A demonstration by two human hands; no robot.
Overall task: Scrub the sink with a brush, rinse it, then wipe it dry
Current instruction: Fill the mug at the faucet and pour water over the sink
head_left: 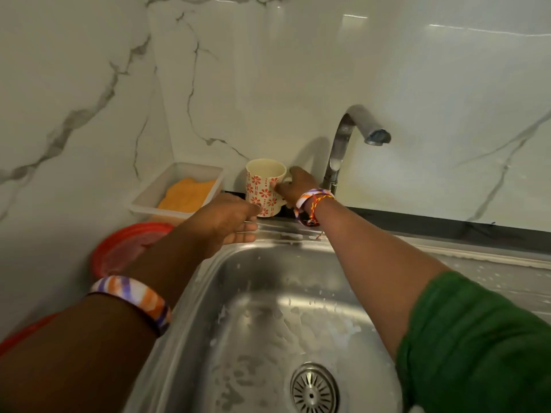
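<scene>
The steel sink (238, 293) fills the lower middle, its basin streaked with white foam around the drain strainer (313, 390). A cream mug with red flower print (264, 187) stands on the back ledge left of the chrome tap (343, 144). My right hand (295, 184) grips the mug at its handle side. My left hand (229, 219) reaches over the sink's back left corner with straight fingers, just below the mug and holding nothing. No brush is in view.
A clear plastic tray (143, 201) holding an orange cloth (186, 193) sits in the back left corner. A red lid or plate (119, 248) lies left of the sink, partly under my left arm. Marble wall rises behind. The wet drainboard (492, 269) is at right.
</scene>
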